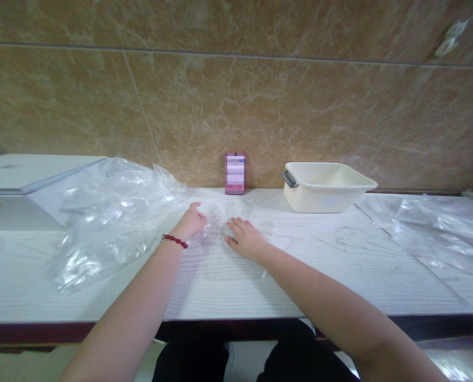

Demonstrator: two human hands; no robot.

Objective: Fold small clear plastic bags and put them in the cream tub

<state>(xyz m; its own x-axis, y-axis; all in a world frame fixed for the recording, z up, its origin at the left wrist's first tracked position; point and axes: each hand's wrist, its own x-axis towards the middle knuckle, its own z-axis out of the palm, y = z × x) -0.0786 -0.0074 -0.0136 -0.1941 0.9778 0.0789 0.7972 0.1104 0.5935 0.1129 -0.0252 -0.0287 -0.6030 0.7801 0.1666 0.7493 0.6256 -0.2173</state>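
A thin clear plastic bag (236, 270) lies flat on the white wood-grain table, its outline faint. My right hand (246, 239) rests palm down on it, fingers stretched out and a little spread. At the bag's upper left edge is my left hand (192, 223), with a red bead bracelet (175, 241) at the wrist. Its fingers are curled and appear to pinch the plastic there, though the grip is partly hidden.
A heap of clear plastic bags (109, 217) lies left, against a white box (41, 209). A phone (235, 174) leans on the marbled wall. Right of it stands a cream plastic bin (316, 199) with a grey handle. More clear plastic (439, 228) covers the right end.
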